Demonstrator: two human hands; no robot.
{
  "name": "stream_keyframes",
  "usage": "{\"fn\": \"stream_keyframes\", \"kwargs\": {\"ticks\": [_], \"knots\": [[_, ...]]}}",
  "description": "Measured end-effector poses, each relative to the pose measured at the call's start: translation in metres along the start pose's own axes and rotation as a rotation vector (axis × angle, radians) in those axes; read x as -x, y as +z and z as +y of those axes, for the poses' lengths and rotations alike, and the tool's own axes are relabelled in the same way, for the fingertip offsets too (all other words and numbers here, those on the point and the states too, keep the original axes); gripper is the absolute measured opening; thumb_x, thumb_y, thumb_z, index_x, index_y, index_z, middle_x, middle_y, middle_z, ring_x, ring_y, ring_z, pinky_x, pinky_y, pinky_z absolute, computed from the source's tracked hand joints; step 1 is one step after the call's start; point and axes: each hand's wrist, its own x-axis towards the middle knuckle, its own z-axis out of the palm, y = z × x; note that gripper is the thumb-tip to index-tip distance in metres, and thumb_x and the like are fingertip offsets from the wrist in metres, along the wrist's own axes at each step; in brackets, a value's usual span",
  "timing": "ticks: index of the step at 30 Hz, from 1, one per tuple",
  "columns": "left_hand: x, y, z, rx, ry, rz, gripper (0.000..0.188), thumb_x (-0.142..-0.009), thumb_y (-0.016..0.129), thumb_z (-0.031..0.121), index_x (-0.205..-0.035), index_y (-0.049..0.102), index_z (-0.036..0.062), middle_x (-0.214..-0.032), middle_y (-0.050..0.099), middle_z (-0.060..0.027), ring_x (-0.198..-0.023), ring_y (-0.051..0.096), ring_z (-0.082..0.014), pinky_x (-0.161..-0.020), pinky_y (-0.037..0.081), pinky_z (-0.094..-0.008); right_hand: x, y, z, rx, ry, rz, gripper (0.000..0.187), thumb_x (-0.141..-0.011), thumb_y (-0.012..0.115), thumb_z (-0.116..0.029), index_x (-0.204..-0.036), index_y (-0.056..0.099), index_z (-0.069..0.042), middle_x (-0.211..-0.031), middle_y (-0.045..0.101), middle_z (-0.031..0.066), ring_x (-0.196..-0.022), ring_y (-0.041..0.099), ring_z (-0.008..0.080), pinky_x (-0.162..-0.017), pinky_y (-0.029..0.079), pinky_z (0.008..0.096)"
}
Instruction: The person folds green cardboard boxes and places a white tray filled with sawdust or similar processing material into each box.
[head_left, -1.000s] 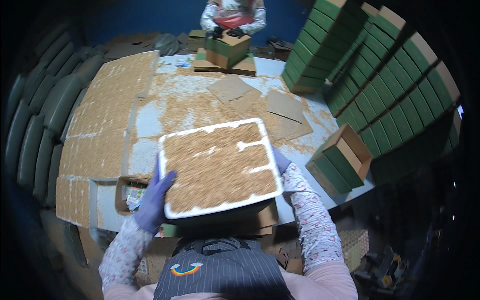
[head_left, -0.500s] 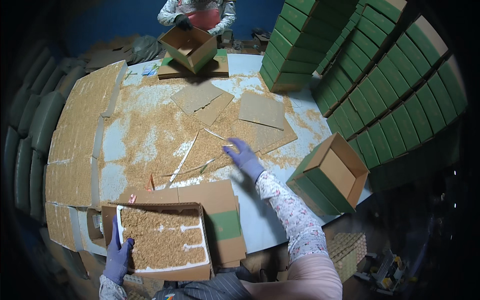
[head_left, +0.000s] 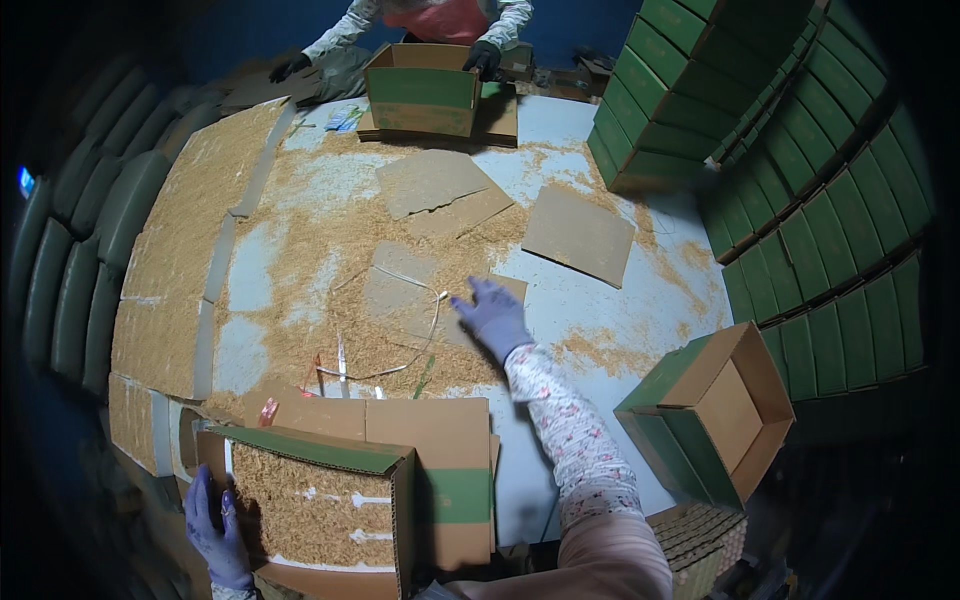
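My left hand (head_left: 218, 535), in a purple glove, grips the left side wall of an open cardboard box (head_left: 330, 576). Inside the box is a bed of light brown shavings (head_left: 310, 500), with white tray edges showing through. My right hand (head_left: 494, 318), gloved alike, is stretched over the middle of the table with its fingers apart. Just beyond its fingertips lies the end of a thin white strip (head_left: 438, 318), which curves across the shavings; I cannot tell whether they touch. A loose cardboard sheet (head_left: 400, 290) lies partly under the strip.
Flattened green-and-brown cartons (head_left: 455, 455) lie beside the box. An open carton (head_left: 700, 420) stands at the right edge. Shavings-filled trays (head_left: 165, 260) line the left. Green boxes (head_left: 820, 250) are stacked at right. Across the table, a person in dark gloves handles a carton (head_left: 420, 95).
The white strip now lies in a wide curve. Loose cardboard near my right hand has shifted. The person opposite has set their carton upright and reaches left. My view has shifted.
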Motion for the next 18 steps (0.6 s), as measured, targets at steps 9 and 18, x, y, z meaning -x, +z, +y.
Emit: {"fn": "stream_keyframes", "kwargs": {"ticks": [9, 18], "knots": [[-0.002, 0.005, -0.002, 0.031, 0.001, 0.068, 0.036, -0.087, 0.053, 0.004, -0.123, 0.05, -0.0019, -0.124, 0.052, -0.0171, -0.113, 0.05, -0.0307, -0.095, 0.041, -0.036, -0.046, 0.01, 0.13, 0.273, 0.276, 0.446, 0.069, -0.088, 0.041, -0.055, -0.139, 0.034, -0.009, -0.143, 0.032, 0.0184, -0.133, 0.027, 0.0357, -0.11, 0.016, 0.0458], [-0.005, 0.007, -0.003, 0.166, -0.027, 0.094, 0.036, -0.088, 0.052, 0.002, -0.123, 0.05, -0.0026, -0.123, 0.053, -0.016, -0.114, 0.051, -0.0287, -0.096, 0.041, -0.0351, -0.023, 0.007, 0.059, -0.112, 0.31, 0.367, 0.106, -0.063, 0.07, -0.06, -0.142, 0.023, -0.007, -0.134, 0.039, 0.0202, -0.124, 0.036, 0.0325, -0.101, 0.03, 0.0455]]}}
